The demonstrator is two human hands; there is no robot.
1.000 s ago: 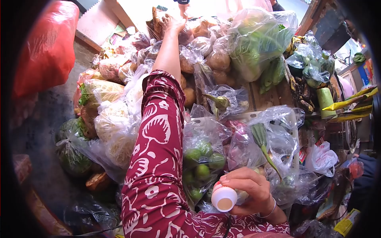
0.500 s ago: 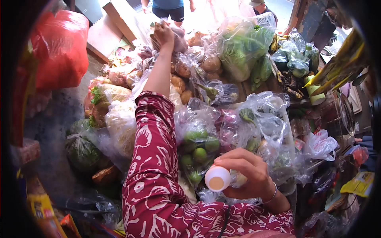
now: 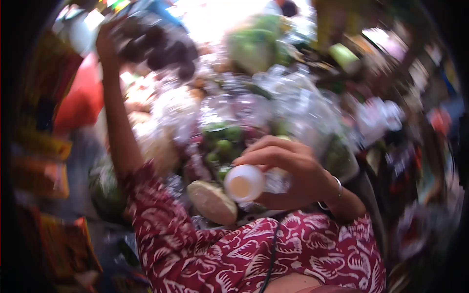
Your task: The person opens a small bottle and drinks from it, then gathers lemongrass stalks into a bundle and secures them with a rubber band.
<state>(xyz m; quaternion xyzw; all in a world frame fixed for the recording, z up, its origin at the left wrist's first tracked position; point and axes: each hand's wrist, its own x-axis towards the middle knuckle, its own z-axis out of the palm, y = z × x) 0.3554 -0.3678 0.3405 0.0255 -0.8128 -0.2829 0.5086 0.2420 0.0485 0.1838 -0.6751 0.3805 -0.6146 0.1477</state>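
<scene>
We're gripping a white-capped bottle [image 3: 246, 182] in our right hand [image 3: 288, 171], fingers curled round it, near our chest. Our left hand [image 3: 108, 43] is clutching a bag of dark produce [image 3: 156, 46] overhead; frame blurry.

One camera only, worn on the person's head, looking forward and steeply down over the chest and red patterned sleeves [image 3: 254, 254]. It sits close to the right hand [image 3: 288, 171], which fills the lower middle, and farther from the raised left hand [image 3: 105, 44] at upper left. A round, dark-edged fisheye view, heavily blurred, takes in bagged produce [image 3: 229, 141] ahead
</scene>
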